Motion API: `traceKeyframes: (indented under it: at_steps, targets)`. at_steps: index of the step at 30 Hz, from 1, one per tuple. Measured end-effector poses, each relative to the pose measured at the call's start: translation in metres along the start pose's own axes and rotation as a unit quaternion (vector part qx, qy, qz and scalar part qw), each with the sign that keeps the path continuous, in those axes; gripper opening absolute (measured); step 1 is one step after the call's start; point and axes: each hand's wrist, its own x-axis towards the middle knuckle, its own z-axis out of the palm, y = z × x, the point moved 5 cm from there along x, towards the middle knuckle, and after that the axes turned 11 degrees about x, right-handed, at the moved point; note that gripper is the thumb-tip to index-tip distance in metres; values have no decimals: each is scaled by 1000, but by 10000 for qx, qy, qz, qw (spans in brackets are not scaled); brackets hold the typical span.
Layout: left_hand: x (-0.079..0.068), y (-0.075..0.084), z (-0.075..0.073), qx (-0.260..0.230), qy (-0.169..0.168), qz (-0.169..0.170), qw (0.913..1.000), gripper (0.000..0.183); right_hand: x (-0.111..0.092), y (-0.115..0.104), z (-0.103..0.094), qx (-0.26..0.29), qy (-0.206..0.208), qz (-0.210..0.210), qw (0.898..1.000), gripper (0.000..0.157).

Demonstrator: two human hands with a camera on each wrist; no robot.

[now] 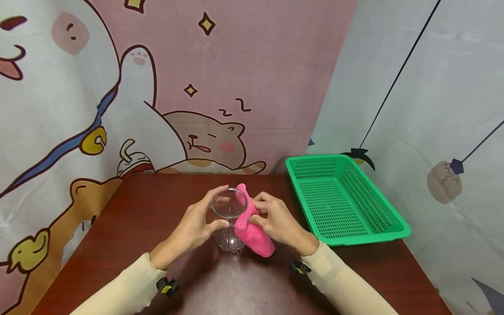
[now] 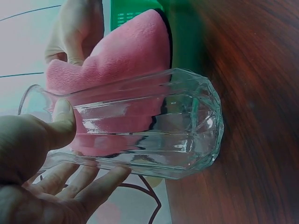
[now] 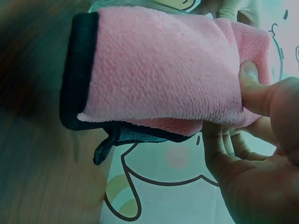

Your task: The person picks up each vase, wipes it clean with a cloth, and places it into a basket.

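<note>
A clear, ribbed glass vase (image 2: 187,126) stands upright over the table, its round rim facing up in the head view. My left hand (image 1: 197,221) grips it near the rim, thumb on the near side and fingers round the far side. On the vase's right, my right hand (image 1: 277,218) pinches a folded pink cloth (image 1: 255,236) between thumb and fingers. The cloth overlaps the vase's right side near the rim and hangs down along it. In the right wrist view the cloth (image 3: 163,65) shows a dark edging and a small dark loop.
A green plastic basket (image 1: 376,238) with slotted walls sits at the right rear of the dark reddish-brown table (image 1: 149,210). A cartoon-printed curtain (image 1: 275,78) hangs behind the table and along its sides.
</note>
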Motion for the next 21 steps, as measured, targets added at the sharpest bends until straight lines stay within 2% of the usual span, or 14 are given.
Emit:
traceKeyframes:
  at_steps: [13, 21]
  targets:
    - [-1, 1, 0, -59, -35, -46, 10000, 103, -2, 4, 3, -593, -182, -3, 9981, 36]
    - [0, 1, -1, -71, -25, -27, 10000, 101, -3, 12, 6, -844, -497, 196, 9950, 26]
